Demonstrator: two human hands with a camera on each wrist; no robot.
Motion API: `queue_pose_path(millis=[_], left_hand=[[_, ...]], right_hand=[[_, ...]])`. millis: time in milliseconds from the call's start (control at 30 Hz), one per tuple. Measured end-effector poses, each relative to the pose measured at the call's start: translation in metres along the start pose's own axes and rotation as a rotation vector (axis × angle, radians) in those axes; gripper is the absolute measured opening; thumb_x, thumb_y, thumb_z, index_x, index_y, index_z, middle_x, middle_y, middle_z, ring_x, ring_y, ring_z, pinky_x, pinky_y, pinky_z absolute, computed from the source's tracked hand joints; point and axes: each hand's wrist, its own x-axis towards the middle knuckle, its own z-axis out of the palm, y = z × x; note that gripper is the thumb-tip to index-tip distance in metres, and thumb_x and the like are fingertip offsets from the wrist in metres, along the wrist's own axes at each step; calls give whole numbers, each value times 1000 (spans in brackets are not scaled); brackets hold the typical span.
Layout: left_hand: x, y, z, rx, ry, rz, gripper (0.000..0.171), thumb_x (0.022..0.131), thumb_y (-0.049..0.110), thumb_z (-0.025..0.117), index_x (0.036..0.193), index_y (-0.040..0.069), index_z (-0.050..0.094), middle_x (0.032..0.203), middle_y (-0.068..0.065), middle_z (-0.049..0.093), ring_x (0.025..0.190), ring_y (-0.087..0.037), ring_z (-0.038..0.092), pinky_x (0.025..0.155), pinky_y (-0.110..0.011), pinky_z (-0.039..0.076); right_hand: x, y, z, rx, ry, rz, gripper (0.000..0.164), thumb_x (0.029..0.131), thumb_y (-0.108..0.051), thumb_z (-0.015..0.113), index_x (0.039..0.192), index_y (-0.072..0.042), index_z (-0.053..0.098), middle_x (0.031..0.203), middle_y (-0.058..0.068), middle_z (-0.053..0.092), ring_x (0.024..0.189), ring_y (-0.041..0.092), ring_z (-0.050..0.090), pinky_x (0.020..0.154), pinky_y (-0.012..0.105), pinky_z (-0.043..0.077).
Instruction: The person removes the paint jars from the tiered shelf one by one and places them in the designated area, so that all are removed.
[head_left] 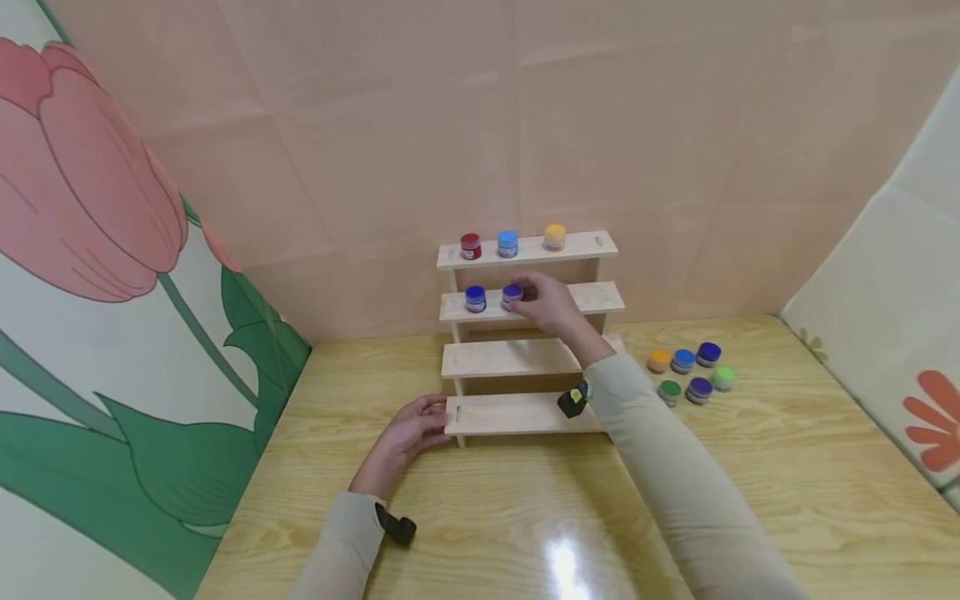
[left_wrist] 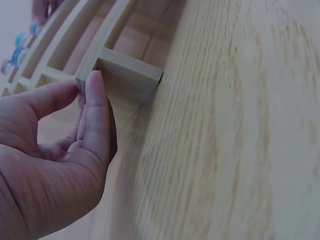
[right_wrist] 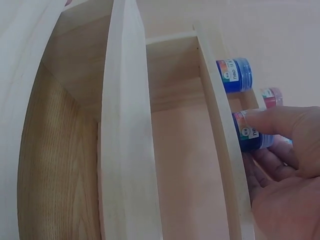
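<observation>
A four-step wooden shelf (head_left: 525, 415) stands against the backdrop. At the left end of its lowest board, my left hand (head_left: 411, 429) pinches the corner between thumb and fingers (left_wrist: 94, 115). My right hand (head_left: 551, 304) holds a purple paint jar (head_left: 512, 295) by its sides, on the second board from the top. Just left of that jar is a dark blue paint jar (head_left: 476, 299). On the top board are a red jar (head_left: 471, 246), a light blue jar (head_left: 507, 243) and a yellow jar (head_left: 555, 237). The right wrist view has thumb and fingers around the held jar (right_wrist: 248, 131).
Several more paint jars sit on the wood-grain table (head_left: 780, 467) to the shelf's right, among them an orange jar (head_left: 658, 360), a green jar (head_left: 669, 392) and a light green jar (head_left: 723, 377). A pink backdrop (head_left: 420, 125) rises behind; a tulip-printed panel (head_left: 97, 183) borders the left.
</observation>
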Motion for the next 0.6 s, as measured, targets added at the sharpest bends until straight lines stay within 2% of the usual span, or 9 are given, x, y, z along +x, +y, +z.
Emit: queue_pose_path(millis=[167, 300, 433, 600], left_hand=[[0, 1, 0, -9, 4, -3, 54, 96, -5, 60, 147, -4, 43, 103, -7, 57, 85, -17, 64, 72, -27, 61], [-1, 1, 0, -9, 8, -2, 53, 96, -6, 60, 146, -4, 43, 103, -7, 57, 84, -18, 64, 72, -28, 62], [0, 0, 0, -8, 10, -7, 53, 96, -6, 59, 147, -3, 43, 103, -6, 57, 84, -17, 64, 72, -27, 61], [0, 0, 0, -14, 4, -2, 54, 96, -6, 59, 147, -4, 42, 103, -6, 57, 84, -16, 64, 71, -27, 61]], right_hand=[[-3, -3, -3, -31, 17, -14, 46, 95, -17, 72, 138, -7, 58, 131, 15, 62, 123, 32, 58, 108, 46, 48], [-9, -3, -11, -15, 13, -20, 48, 95, -20, 73, 138, -9, 58, 133, 13, 62, 125, 32, 57, 108, 47, 47], [-18, -2, -21, 16, 3, -37, 48, 94, -22, 74, 138, -10, 59, 132, 12, 63, 126, 32, 57, 107, 48, 48], [-32, 4, -39, 37, -6, -87, 49, 92, -19, 76, 136, -5, 60, 129, 17, 64, 123, 34, 59, 105, 49, 49]])
